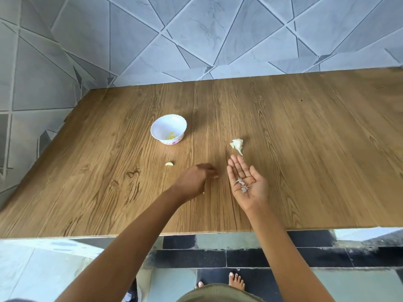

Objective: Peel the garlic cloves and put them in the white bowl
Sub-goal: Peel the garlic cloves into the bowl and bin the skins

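some peeled cloves [171,135] sit in the white bowl [157,125], left of centre; a loose clove [169,163] and bulb piece [237,144] are left. right hand [256,186] flat, fingers straight, carrying peel scraps [241,185]; left hand [194,178] curled, grip unclear.

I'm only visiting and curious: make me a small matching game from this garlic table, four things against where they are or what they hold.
1 white bowl
2 single clove
3 garlic head
4 peel scraps

A in the open palm of the right hand
B on the table past the right fingertips
C holds yellowish pieces
D on the table beside the left hand

Pairs: 1-C, 2-D, 3-B, 4-A
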Available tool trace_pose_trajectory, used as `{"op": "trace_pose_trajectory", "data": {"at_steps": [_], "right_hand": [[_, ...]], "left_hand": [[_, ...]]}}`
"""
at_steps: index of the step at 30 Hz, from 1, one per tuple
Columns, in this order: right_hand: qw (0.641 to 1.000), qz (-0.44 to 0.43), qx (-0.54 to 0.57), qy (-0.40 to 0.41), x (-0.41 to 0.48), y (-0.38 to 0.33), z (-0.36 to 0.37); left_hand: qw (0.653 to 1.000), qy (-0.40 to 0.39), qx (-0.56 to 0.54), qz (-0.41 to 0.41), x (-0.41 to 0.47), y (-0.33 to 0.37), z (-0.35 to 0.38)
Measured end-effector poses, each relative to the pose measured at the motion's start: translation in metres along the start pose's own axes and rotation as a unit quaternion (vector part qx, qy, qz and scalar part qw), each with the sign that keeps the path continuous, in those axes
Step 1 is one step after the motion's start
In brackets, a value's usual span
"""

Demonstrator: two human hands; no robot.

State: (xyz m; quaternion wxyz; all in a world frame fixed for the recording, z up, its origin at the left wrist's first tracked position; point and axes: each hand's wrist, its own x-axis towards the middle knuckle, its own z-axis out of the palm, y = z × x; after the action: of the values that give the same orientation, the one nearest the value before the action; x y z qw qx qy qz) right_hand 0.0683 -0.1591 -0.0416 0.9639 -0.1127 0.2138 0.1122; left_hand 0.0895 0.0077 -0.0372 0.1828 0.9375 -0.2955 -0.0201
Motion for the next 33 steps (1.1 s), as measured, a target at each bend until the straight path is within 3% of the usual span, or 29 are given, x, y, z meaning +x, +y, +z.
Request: {"op": "trace_pose_trajectory", "data": {"at_steps": [9, 18, 20, 22, 25, 27, 30, 33], "right_hand": [[1.0, 0.008, -0.001, -0.005, -0.001, 0.006, 0.005], [1.0, -0.002, -0.016, 0.008, 0.0, 0.011, 0.004], [1.0, -0.002, -0.018, 0.01, -0.002, 0.011, 0.005], [1.0, 0.001, -0.019, 0.012, -0.003, 0.011, 0.004], [1.0, 0.002, -0.027, 0.016, -0.004, 0.014, 0.004], [0.999, 0.007, -0.026, 0.018, -0.002, 0.019, 0.006], [0.999, 0.011, -0.038, 0.021, -0.002, 0.025, 0.012], [0.999, 0.012, -0.037, 0.01, 0.0, 0.029, 0.015]], "left_hand": [[0.997, -0.045, -0.017, 0.054, -0.042, 0.001, -0.015], [0.989, -0.077, 0.12, -0.026, -0.023, 0.028, -0.009], [0.992, -0.078, 0.077, -0.062, -0.019, 0.025, -0.011], [0.991, -0.046, -0.053, -0.112, -0.018, 0.013, -0.017], [0.939, 0.042, -0.3, -0.16, -0.016, 0.006, -0.037], [0.935, 0.05, -0.326, -0.13, -0.009, 0.015, -0.045], [0.968, 0.054, -0.244, -0.034, -0.001, 0.036, -0.042], [0.985, 0.069, -0.16, 0.007, -0.001, 0.042, -0.034]]}}
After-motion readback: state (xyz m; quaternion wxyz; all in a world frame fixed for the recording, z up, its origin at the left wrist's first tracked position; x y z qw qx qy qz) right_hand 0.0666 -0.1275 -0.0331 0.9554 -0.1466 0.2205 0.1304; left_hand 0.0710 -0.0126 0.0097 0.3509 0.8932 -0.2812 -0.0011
